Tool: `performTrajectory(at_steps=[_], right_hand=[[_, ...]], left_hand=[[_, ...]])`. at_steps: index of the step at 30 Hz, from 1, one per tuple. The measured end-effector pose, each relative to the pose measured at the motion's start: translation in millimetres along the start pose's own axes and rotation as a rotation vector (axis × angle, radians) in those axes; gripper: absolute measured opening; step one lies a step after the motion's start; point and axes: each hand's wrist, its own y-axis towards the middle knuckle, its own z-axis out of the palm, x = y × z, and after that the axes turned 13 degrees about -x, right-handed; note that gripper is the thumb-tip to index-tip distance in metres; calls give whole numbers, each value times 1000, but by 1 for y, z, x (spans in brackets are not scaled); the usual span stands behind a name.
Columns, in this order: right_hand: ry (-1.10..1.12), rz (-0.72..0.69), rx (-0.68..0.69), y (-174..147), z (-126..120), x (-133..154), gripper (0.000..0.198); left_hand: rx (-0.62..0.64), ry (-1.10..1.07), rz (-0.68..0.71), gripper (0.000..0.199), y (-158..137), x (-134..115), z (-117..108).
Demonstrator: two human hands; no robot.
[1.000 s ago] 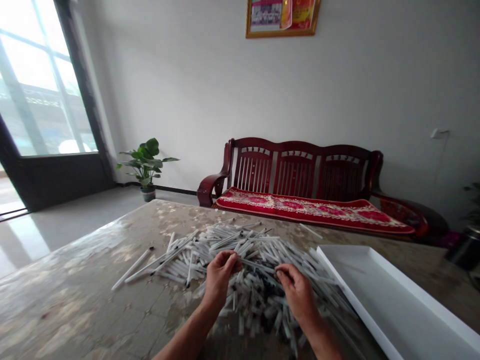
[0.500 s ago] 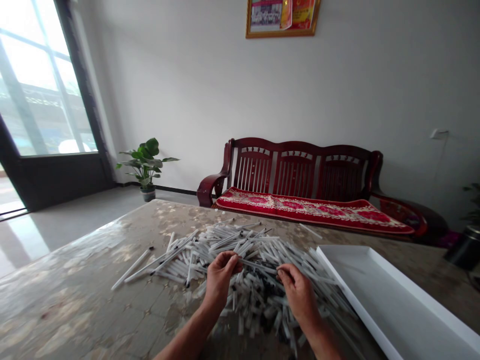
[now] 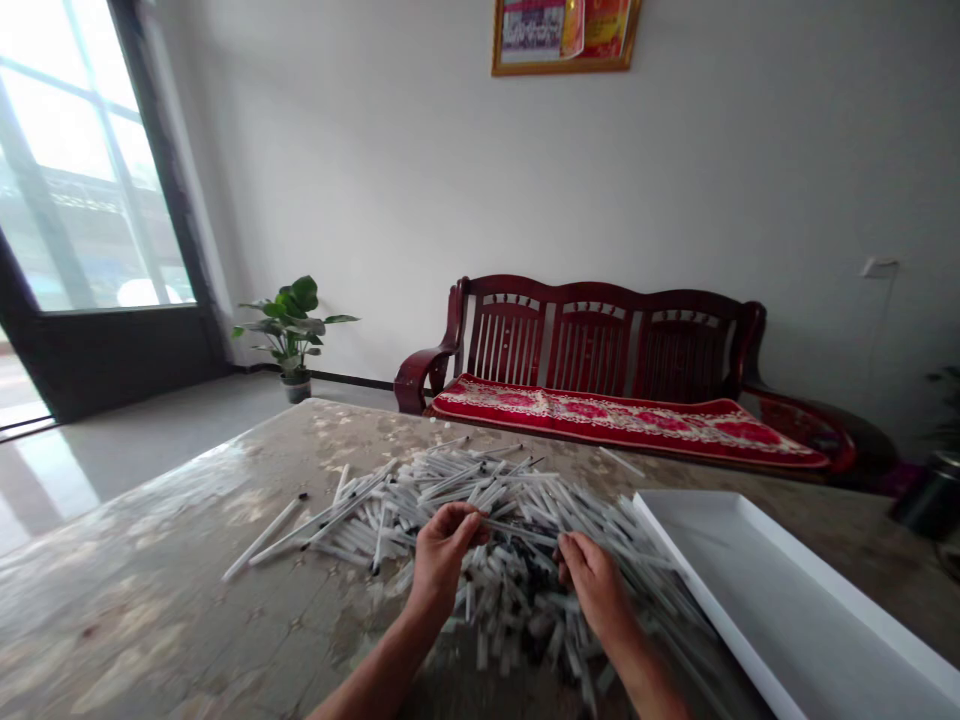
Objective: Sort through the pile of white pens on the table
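Between my two hands runs a slim whitish tube (image 3: 523,532), nearly level and tipped slightly down toward the right. My left hand (image 3: 441,552) pinches its left end with thumb and forefinger. At the other end, the closed fingers of my right hand (image 3: 594,580) grip it; the tip is hidden there. Beneath and around both hands spreads a heap of similar pale tubes (image 3: 450,475), several with dark ends. What the dark ends are is too small to tell.
A shallow white tray (image 3: 814,610) stands on the right of the patterned table (image 3: 150,590). Several loose tubes (image 3: 262,540) lie left of the heap. Past the table are a dark red wooden bench (image 3: 592,340) and a potted plant (image 3: 294,325).
My right hand's fingers have drawn in around the right end of the tube, with a small shift of the hand. My left hand stays almost in place.
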Motion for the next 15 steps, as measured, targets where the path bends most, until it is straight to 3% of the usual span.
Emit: performTrajectory(at_steps=[8,15], right_hand=[[2,-160,-117,-2,-2,6,27],[-17,-60,-71,-2,-4,6,47]], left_hand=[[-80,4,-65,49,5,3,-2],[-45,-2,-55,49,2,1,0]])
